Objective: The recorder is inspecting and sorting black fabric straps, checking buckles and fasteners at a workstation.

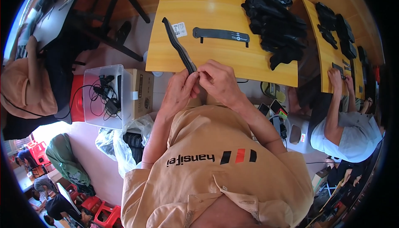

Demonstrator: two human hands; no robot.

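One dark strap (177,45) is leaning toward the upper left; I'm seeing left hand (179,90) and right hand (221,82) pinching its low end, probably keeping it still.

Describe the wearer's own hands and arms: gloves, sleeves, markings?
Left hand and right hand: bare, no gloves. Forearms uncovered, no watch visible. Sleeves: short, loose, tan, matching the collared shirt, which has dark lettering and slanted black and red bars across its chest.

clear bin (92,118) holding black cables (111,106) | cardboard box (143,89) beside it | plastic bag (109,144) | red stool (104,208)
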